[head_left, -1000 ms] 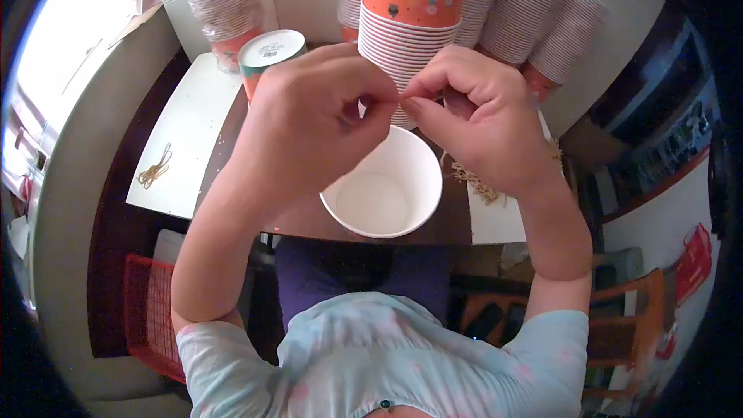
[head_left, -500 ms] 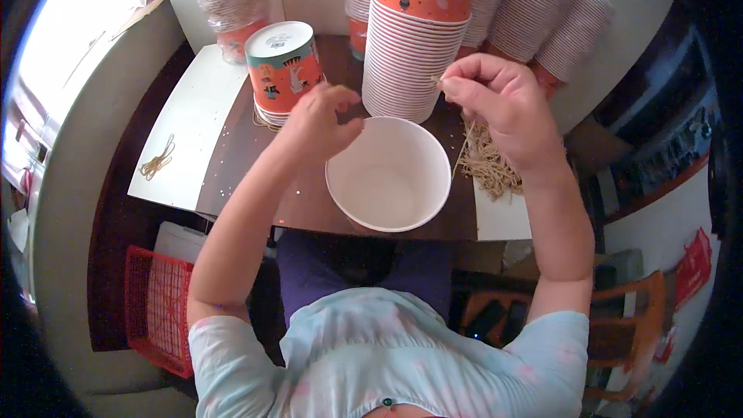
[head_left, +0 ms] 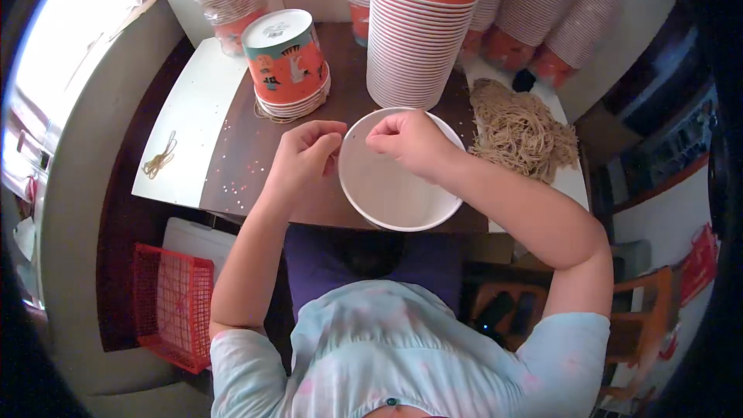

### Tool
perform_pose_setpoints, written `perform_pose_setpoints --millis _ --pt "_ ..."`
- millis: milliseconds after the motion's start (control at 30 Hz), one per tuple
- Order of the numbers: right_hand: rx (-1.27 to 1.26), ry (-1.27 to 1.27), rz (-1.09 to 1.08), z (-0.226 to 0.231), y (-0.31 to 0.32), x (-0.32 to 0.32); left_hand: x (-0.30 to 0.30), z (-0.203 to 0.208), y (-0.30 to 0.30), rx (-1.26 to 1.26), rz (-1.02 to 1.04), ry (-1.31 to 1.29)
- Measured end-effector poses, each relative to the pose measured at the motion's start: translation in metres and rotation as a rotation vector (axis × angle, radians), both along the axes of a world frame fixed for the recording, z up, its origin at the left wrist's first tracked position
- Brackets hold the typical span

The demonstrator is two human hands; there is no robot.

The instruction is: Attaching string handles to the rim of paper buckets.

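Observation:
A white round paper tub stands mouth up near the table's front edge. My right hand reaches over its mouth, fingers pinched together; whatever lies between them is too small or hidden to make out. Just outside the tub's left rim, my left hand has its fingers curled in against the thumb, and I cannot see what they hold. A tangled heap of thin tan cords lies to the right of the tub. Behind the tub rises a tall stack of nested tubs, white-rimmed with an orange printed one on top.
A short stack of upside-down orange tubs sits at the back left, cord around its base. A small bundle of yellowish cords lies at the left edge. Plastic-wrapped tub stacks line the back. A red basket is below left.
My right hand has come left and down from above the cord heap to over the tub. My left hand has dropped slightly beside the rim, its fingers more curled. The tub sits slightly farther right in view.

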State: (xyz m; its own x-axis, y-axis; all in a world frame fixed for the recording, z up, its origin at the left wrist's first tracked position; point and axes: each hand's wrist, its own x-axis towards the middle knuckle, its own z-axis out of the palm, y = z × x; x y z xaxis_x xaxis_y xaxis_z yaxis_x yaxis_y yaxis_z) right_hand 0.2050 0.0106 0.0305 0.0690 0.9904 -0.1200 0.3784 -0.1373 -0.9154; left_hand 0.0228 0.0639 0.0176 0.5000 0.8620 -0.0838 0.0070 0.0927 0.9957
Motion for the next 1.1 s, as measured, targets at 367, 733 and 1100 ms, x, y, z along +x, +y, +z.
perform_pose_setpoints --millis 367,733,1100 --pt "-0.023 -0.053 -0.051 0.001 0.008 -0.008 0.002 -0.008 0.009 0.095 -0.033 0.069" --pt "-0.002 -0.106 -0.068 -0.001 0.009 -0.009 0.003 -0.012 0.014 0.109 -0.065 0.079" --pt "0.021 -0.103 -0.071 -0.011 0.015 -0.011 0.002 -0.01 0.014 0.112 -0.112 0.09"
